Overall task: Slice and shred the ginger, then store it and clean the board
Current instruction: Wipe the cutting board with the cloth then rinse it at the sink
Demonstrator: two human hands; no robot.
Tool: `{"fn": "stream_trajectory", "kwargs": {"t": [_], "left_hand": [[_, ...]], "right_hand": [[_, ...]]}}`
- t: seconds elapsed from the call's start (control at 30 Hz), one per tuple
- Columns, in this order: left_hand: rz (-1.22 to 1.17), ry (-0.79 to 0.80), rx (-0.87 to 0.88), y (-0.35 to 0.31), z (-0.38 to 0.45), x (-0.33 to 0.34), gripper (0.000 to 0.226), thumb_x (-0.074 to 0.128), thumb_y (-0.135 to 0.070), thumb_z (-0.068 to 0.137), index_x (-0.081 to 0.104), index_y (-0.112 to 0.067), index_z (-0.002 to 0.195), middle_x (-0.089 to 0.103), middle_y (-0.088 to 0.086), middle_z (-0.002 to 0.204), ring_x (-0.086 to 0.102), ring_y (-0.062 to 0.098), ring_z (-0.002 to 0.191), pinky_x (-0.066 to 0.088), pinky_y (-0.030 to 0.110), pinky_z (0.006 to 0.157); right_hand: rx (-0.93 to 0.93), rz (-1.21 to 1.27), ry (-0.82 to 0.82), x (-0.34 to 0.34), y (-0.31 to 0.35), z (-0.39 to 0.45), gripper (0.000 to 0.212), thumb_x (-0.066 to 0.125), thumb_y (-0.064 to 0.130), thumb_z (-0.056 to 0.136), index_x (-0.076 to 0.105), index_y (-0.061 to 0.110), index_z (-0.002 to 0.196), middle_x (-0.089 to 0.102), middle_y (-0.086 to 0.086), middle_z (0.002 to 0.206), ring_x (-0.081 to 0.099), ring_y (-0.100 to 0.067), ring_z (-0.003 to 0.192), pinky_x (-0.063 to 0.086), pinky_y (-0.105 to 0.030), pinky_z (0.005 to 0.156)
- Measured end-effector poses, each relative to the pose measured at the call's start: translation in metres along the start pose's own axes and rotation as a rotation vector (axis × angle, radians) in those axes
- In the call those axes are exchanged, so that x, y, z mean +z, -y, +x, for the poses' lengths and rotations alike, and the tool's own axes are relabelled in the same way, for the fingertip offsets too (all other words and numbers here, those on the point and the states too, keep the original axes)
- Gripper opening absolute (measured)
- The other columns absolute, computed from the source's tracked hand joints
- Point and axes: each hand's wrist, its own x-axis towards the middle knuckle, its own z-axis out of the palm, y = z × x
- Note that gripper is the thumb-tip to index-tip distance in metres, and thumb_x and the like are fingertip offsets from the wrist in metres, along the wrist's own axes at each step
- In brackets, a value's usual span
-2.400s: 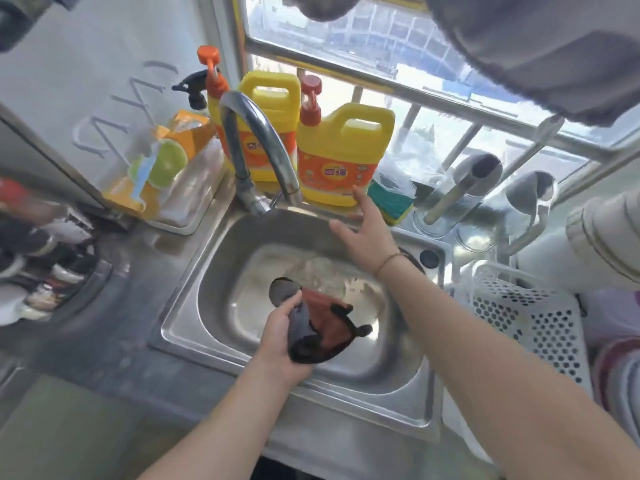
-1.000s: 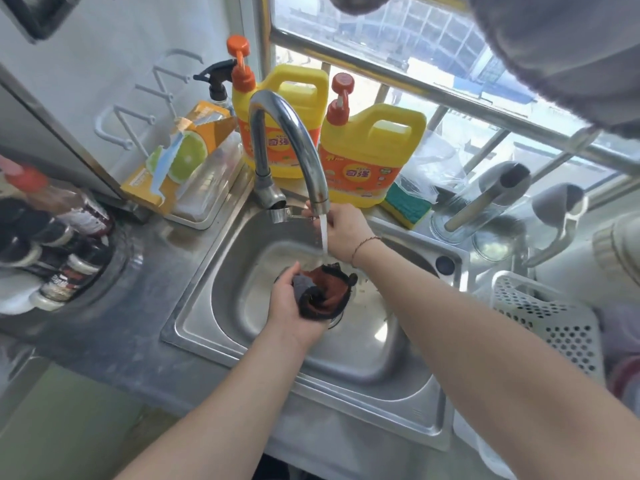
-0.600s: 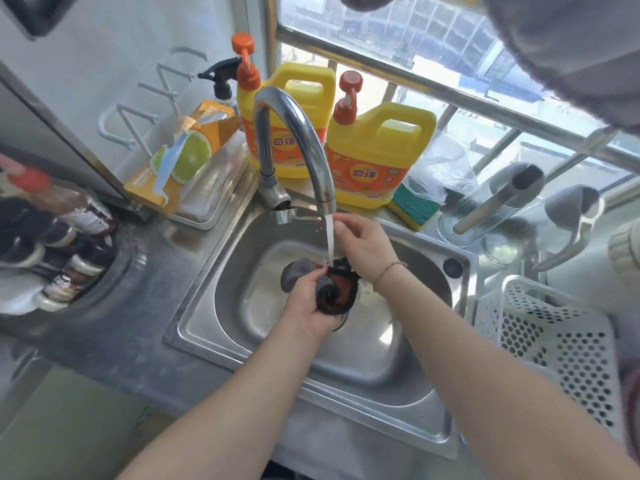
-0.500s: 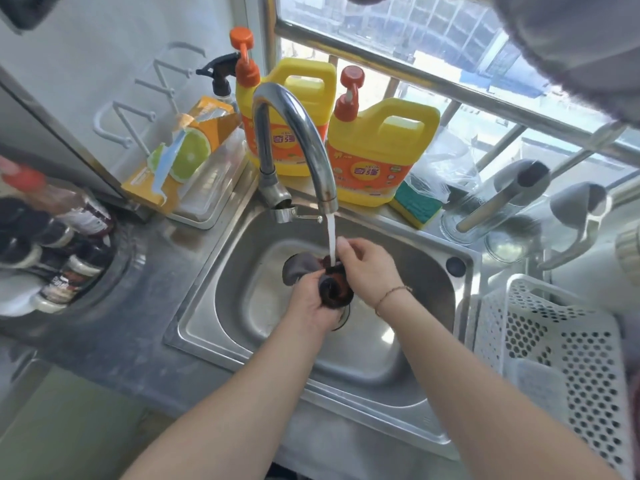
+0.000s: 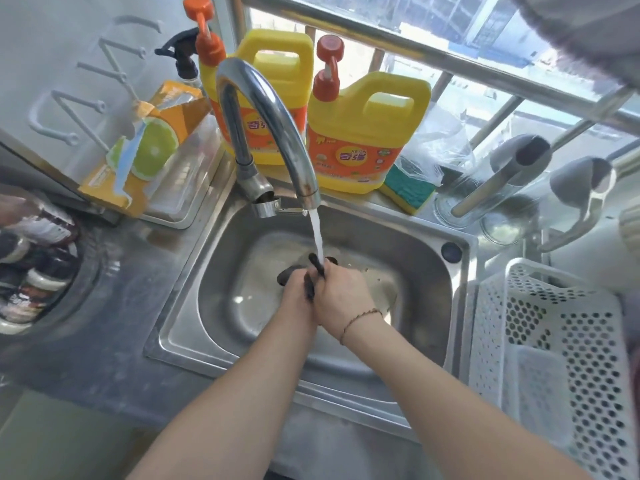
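Cloth (image 5: pixel 309 287): dark, bunched, pressed between both palms over the sink (image 5: pixel 408 251), directly under the tap (image 5: pixel 270 123) stream. Left hand (image 5: pixel 294 289) and right hand (image 5: pixel 341 294) both clamped on it, equally near. Long axis roughly upright.

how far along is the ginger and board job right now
Done: cannot tell; no ginger, knife or board is in view. In hand: both hands, left hand and right hand, squeeze a dark wet cloth under the running water from the curved steel tap, over the steel sink. Left: probably wiping the board with that cloth, since it is only being rinsed.
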Motion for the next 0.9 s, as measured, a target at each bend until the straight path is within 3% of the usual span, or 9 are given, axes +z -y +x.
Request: {"fn": "stream_trajectory", "kwargs": {"t": [0.1,0.2,0.3,0.37,0.47,0.53,0.7,0.83,0.9], "left_hand": [[0.121,-0.046,0.023,-0.01,0.008,-0.005,0.034,0.03,-0.016,0.106,0.045,-0.015,0.076,0.052,-0.011,0.034,0.057,0.016,0.048,0.042,0.028,0.056],[0.117,-0.126,-0.015,-0.018,0.026,-0.005,0.036,0.035,-0.017,0.107,0.049,-0.013,0.075,0.054,-0.006,0.035,0.053,0.008,0.029,0.043,0.029,0.054],[0.042,-0.204,-0.067,-0.019,0.044,-0.006,0.04,0.039,-0.024,0.106,0.049,-0.014,0.069,0.056,-0.001,0.043,0.057,0.014,0.037,0.043,0.022,0.051],[-0.044,-0.163,-0.102,-0.018,0.049,-0.011,0.042,0.038,-0.037,0.105,0.053,-0.013,0.074,0.062,0.005,0.059,0.062,0.02,0.054,0.048,0.02,0.057],[-0.053,-0.044,-0.087,-0.017,0.043,-0.009,0.039,0.041,-0.031,0.102,0.059,-0.011,0.074,0.063,0.005,0.057,0.063,0.019,0.049,0.051,0.02,0.045],[-0.053,0.01,-0.105,-0.019,0.033,-0.002,0.039,0.039,-0.027,0.099,0.061,-0.011,0.071,0.065,0.007,0.06,0.065,0.021,0.058,0.052,0.023,0.055],[-0.072,0.008,-0.104,-0.018,0.026,-0.002,0.06,0.032,-0.034,0.104,0.045,-0.015,0.049,0.043,0.002,0.041,0.05,0.014,0.035,0.038,0.016,0.043],[-0.022,0.089,-0.191,-0.009,0.021,-0.002,0.043,0.041,-0.035,0.096,0.054,-0.017,0.059,0.056,0.002,0.064,0.062,0.019,0.06,0.05,0.021,0.059],[-0.054,0.085,-0.233,-0.004,0.015,-0.001,0.041,0.047,-0.048,0.096,0.062,-0.017,0.073,0.064,0.003,0.076,0.067,0.022,0.069,0.055,0.026,0.064]], "right_hand": [[-0.001,0.047,0.052,0.0,0.0,0.001,0.041,0.036,0.037,0.1,0.056,0.021,0.069,0.062,-0.016,0.1,0.059,-0.031,0.087,0.039,-0.025,0.067],[-0.001,0.117,0.103,-0.011,-0.004,0.004,0.048,0.048,0.039,0.095,0.049,0.021,0.051,0.058,0.0,0.074,0.051,-0.022,0.064,0.035,-0.021,0.05],[0.08,0.274,0.198,-0.022,-0.005,0.008,0.045,0.06,0.027,0.085,0.05,0.017,0.041,0.051,0.007,0.044,0.048,-0.012,0.046,0.034,-0.019,0.043],[0.097,0.32,0.17,-0.024,-0.005,0.017,0.036,0.063,0.025,0.079,0.053,0.017,0.045,0.052,0.008,0.044,0.05,-0.01,0.049,0.038,-0.02,0.048],[0.052,0.204,-0.012,-0.014,-0.009,0.039,0.004,0.059,0.018,0.081,0.055,0.021,0.081,0.061,0.003,0.077,0.057,-0.021,0.076,0.044,-0.026,0.062],[-0.03,0.13,-0.042,0.005,-0.016,0.046,0.015,0.05,0.016,0.083,0.056,0.021,0.096,0.061,-0.004,0.096,0.057,-0.028,0.091,0.047,-0.032,0.077],[-0.382,-0.007,-0.227,0.046,-0.029,0.026,0.033,0.04,0.041,0.083,0.057,0.017,0.099,0.055,-0.003,0.091,0.047,-0.025,0.082,0.036,-0.032,0.07],[-0.366,-0.156,-0.348,0.04,-0.031,0.042,0.033,0.042,0.046,0.086,0.061,0.021,0.077,0.061,0.001,0.076,0.059,-0.025,0.071,0.031,-0.025,0.059],[-0.25,-0.234,-0.258,0.031,-0.025,0.047,0.04,0.039,0.048,0.093,0.062,0.022,0.072,0.065,-0.002,0.076,0.062,-0.028,0.073,0.033,-0.028,0.059]]}}
